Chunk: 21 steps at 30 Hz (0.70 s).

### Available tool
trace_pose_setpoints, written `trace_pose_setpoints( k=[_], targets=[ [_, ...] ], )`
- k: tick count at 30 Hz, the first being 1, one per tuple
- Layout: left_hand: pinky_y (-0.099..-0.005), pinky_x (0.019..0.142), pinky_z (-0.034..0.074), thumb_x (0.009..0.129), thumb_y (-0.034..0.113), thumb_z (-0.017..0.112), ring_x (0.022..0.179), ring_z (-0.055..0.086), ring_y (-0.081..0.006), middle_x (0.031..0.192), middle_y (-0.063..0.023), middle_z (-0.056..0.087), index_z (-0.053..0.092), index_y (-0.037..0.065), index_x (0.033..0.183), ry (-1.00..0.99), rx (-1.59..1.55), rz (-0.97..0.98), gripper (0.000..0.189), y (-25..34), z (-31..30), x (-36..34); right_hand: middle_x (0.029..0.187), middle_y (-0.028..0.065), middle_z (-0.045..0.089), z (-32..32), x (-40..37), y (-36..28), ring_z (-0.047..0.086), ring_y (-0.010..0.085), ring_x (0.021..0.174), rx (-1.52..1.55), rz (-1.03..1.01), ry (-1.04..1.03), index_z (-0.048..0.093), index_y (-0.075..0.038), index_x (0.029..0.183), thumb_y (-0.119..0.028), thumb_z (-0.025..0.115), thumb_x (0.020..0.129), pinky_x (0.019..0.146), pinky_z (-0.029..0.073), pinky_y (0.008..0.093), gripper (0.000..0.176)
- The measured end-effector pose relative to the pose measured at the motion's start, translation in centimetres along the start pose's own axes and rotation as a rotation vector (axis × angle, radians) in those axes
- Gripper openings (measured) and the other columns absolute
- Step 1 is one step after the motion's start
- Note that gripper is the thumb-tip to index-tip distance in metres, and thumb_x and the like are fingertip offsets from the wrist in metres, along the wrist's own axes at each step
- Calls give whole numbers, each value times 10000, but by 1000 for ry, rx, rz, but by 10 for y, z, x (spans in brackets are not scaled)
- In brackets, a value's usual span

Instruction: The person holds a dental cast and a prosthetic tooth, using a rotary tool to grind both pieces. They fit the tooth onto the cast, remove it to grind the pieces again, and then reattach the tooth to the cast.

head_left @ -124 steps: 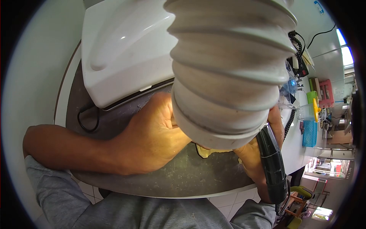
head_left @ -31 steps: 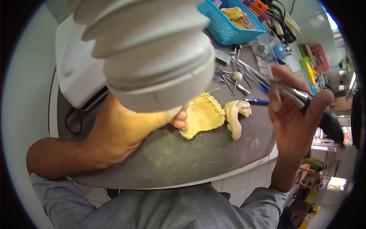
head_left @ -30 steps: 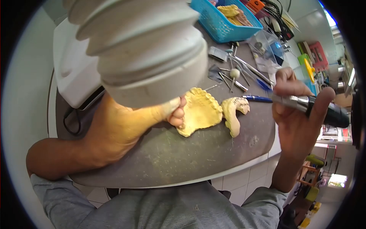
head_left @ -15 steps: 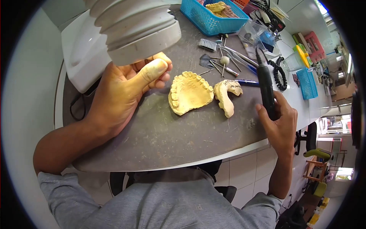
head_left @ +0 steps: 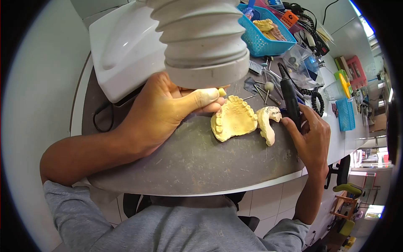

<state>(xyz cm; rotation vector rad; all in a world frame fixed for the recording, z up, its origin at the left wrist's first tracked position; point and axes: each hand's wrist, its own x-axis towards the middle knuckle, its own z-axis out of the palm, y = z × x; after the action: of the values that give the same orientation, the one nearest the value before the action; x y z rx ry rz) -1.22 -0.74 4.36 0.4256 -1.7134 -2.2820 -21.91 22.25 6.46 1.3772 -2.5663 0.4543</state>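
Grip (head_left: 311, 135) round tapered handpiece (head_left: 289, 94), toothed plaster cast (head_left: 236, 119)

Room up front, jammed behind

Hand could slide along the bench's (head_left: 189, 170) front strip, easy. Further back, the fat hose (head_left: 205, 46) crowds the left hand (head_left: 170, 111), and toothed cast (head_left: 235, 122) plus curved cast (head_left: 267, 126) block the middle.

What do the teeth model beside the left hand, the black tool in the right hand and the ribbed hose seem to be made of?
Teeth model: probably plaster; pale yellow, matte and chalky-looking.
Tool: its dark, smooth body suggests plastic, though coated metal is possible; the thin tip's material is unclear.
Hose: likely plastic; off-white, with smooth moulded ribs and a soft sheen.
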Motion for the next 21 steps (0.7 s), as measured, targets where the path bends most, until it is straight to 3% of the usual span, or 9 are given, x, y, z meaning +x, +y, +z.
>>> trace_pose_setpoints(
  k=[4,6,7,9,10,14,16,19,21],
  targets=[
    [-239,916,542,1003,106,600,1004,644,-113,1108,-83,637,565,-35,1285,48,58,-56,317,5,4,0,756,109,658,-10,6,-9,598,161,599,-58,2,-62,694,19,1130,-361,812,826,556,466,308,500],
    [-235,901,547,1003,104,599,987,646,-110,1093,-81,640,557,-31,1295,52,61,-39,325,3,3,1,750,82,657,-12,10,-13,597,120,609,46,-3,193,708,0,1114,-303,813,836,529,447,267,424],
    [-232,886,552,1003,102,598,970,647,-107,1077,-79,644,549,-27,1306,48,65,-24,333,2,3,1,750,82,657,-13,13,-17,597,120,609,49,-6,192,708,0,1114,-303,813,836,529,447,267,424],
    [-231,884,551,1004,102,596,965,646,-106,1072,-80,646,538,-22,1319,40,39,-25,343,1,3,1,748,64,661,-13,20,-33,598,89,619,315,-238,242,722,-15,1089,-193,810,838,515,441,238,320],
    [-231,883,551,1005,103,594,959,645,-105,1067,-82,648,527,-16,1332,29,10,-27,354,2,3,1,764,58,670,-11,24,-43,612,94,629,438,-284,181,736,-25,1058,-111,805,823,524,460,242,260],
    [-229,877,545,1008,107,587,964,640,-103,1069,-85,649,511,-13,1346,7,-17,-15,366,0,3,1,819,49,664,-3,39,-81,636,92,709,565,-321,-57,728,-15,1057,-94,786,828,636,501,220,249],
    [-221,822,581,959,97,672,862,711,-121,990,-142,723,646,-97,1078,48,-101,124,229,-7,4,3,835,52,667,5,47,-88,637,99,694,597,-422,-116,727,-4,1024,-67,788,803,623,495,210,238],
    [-225,804,579,967,89,656,889,708,-124,992,-123,719,656,-93,1063,26,-17,4,206,-7,1,3,840,63,664,9,50,-91,645,110,693,591,-428,-166,717,18,1000,-68,794,796,627,497,209,234],
    [-238,766,574,950,122,680,868,707,-123,973,-117,721,662,-83,1051,43,50,34,229,-3,4,1,852,67,676,7,48,-91,656,104,718,583,-417,-183,708,32,980,-59,783,818,654,512,211,200]
  ],
)
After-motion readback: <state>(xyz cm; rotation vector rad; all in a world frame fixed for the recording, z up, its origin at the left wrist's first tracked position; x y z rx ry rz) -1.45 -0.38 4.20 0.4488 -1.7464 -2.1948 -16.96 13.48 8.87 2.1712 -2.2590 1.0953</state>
